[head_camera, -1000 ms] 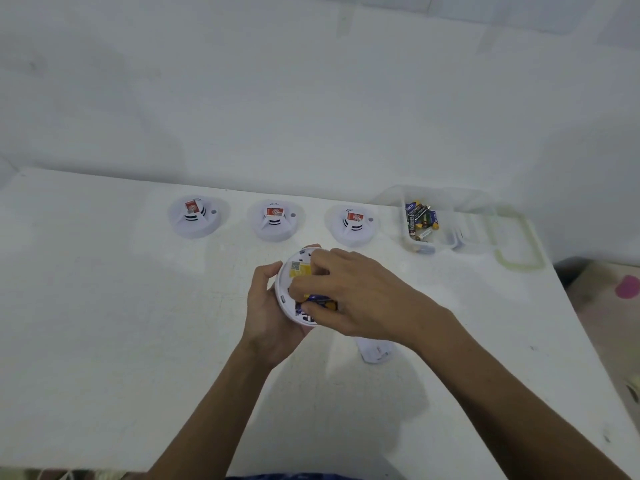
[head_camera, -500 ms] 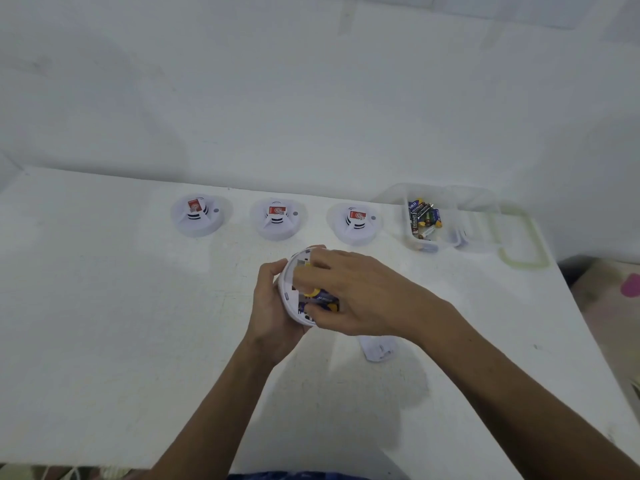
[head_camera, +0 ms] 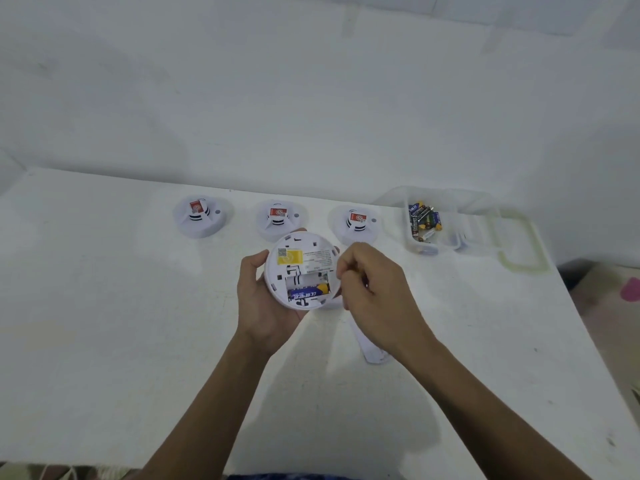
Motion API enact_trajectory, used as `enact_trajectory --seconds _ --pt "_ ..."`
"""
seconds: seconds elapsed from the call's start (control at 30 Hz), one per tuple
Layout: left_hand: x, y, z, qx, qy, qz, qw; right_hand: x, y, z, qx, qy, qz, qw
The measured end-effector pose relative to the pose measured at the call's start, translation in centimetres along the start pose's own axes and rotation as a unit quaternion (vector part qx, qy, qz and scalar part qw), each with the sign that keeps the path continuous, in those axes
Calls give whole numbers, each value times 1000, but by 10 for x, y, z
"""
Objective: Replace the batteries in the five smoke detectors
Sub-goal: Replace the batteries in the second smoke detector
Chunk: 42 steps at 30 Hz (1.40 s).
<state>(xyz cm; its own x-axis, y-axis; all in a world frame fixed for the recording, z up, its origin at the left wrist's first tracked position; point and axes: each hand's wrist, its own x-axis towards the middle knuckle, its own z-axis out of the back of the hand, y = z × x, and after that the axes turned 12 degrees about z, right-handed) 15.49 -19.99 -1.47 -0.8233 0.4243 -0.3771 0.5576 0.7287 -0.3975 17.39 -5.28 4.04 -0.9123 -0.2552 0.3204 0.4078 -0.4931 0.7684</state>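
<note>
left hand (head_camera: pixel 263 299) gripped detector (head_camera: pixel 304 258) back-up | bay (head_camera: pixel 304 280) showed one blue battery (head_camera: pixel 308 292), upper slot empty | right hand (head_camera: pixel 374 289) curled just beside it (holding anything? couldn't tell) | step was battery swap; next needed second cell, polarity matched

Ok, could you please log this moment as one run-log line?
left hand: holds opened detector | upper slot: empty | blue battery: seated below it | right hand: fingers curled beside detector, contents hidden

Round white detector (head_camera: pixel 300 262) held back-up, compartment open, blue battery (head_camera: pixel 307 292) in lower slot
</note>
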Motion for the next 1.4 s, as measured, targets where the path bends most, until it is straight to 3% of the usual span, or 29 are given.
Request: enact_trajectory --seconds 0.17,0.37,0.63,0.97,1.4 --pt "2 0 -3 8 -8 -8 1000 -6 2 -9 -108 -8 -37 993" --pt "0 3 -7 14 -33 -58 998 -12 9 -22 -152 -21 -67 986" --pt "-3 5 -9 42 -39 -105 993 -10 13 -33 -89 -45 -166 981" --pt "1 5 -2 135 -52 -171 975 -9 12 -42 68 -83 -254 961" --pt "4 11 -4 176 -40 -169 969 -3 18 -36 32 -106 -199 974"
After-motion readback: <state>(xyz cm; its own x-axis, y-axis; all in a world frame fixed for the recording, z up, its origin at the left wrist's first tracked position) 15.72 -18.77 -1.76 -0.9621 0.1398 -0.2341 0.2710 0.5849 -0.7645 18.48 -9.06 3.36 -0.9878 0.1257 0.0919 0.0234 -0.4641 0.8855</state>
